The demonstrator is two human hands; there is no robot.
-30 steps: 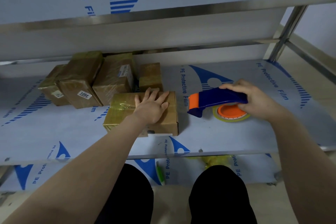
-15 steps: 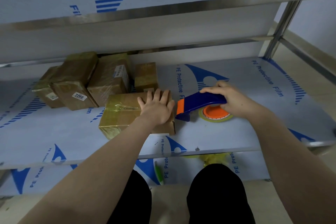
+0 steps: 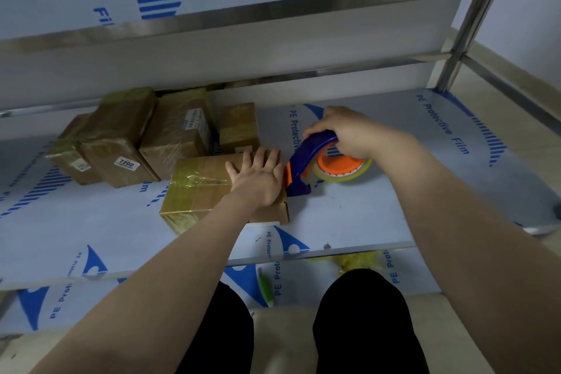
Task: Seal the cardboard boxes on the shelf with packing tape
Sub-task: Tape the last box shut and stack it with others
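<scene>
A brown cardboard box [image 3: 197,188], partly wrapped in yellowish tape, lies on the shelf [image 3: 379,209] in front of me. My left hand [image 3: 258,174] presses flat on its right top, fingers spread. My right hand [image 3: 343,133] grips the blue handle of a tape dispenser [image 3: 312,158] with an orange hub and a clear tape roll [image 3: 343,168]. The dispenser's orange front end touches the box's right edge.
Several taped boxes [image 3: 121,136] stand at the back left of the shelf, one labelled 7202, and a smaller box [image 3: 238,126] stands behind the front one. A steel shelf post [image 3: 464,39] rises at the right. Crumpled tape [image 3: 355,259] and a green item [image 3: 265,287] lie on the lower shelf.
My right hand has brought the tape dispenser leftward to the box's right edge and tipped its nose down. My left hand stays pressed on the box.
</scene>
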